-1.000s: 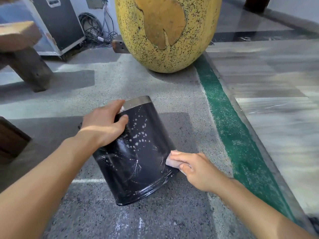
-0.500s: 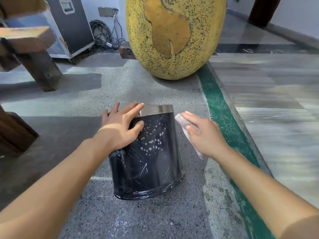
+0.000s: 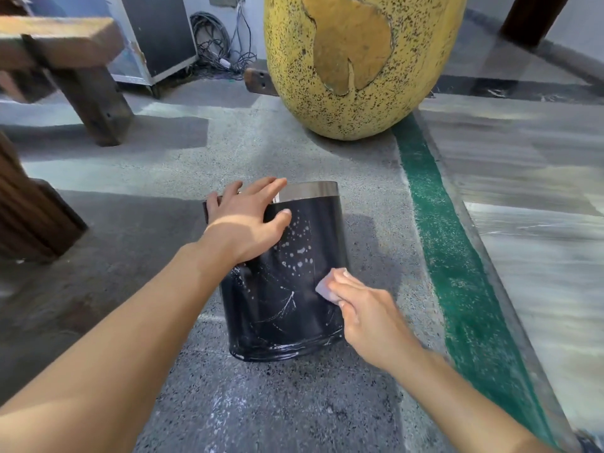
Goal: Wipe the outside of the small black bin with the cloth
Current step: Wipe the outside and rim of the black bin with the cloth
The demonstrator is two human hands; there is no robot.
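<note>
The small black bin [image 3: 287, 289] with a silver rim stands on the speckled floor at the centre of the head view, its side marked with white spots and streaks. My left hand [image 3: 248, 220] lies flat over its upper left side and rim, fingers spread, steadying it. My right hand [image 3: 362, 308] presses a small pale cloth [image 3: 325, 291] against the bin's lower right side. Most of the cloth is hidden under my fingers.
A big yellow speckled egg-shaped object [image 3: 359, 60] stands behind the bin. A green stripe [image 3: 457, 273] runs along the floor on the right. A wooden bench [image 3: 65, 70] and dark wooden furniture [image 3: 29, 204] are at the left, with a black case [image 3: 157, 34] and cables beyond.
My right hand has brought the cloth from the bin's upper right edge down to its lower right side. The left hand stays on the top, and the bin stands more upright than a second ago.
</note>
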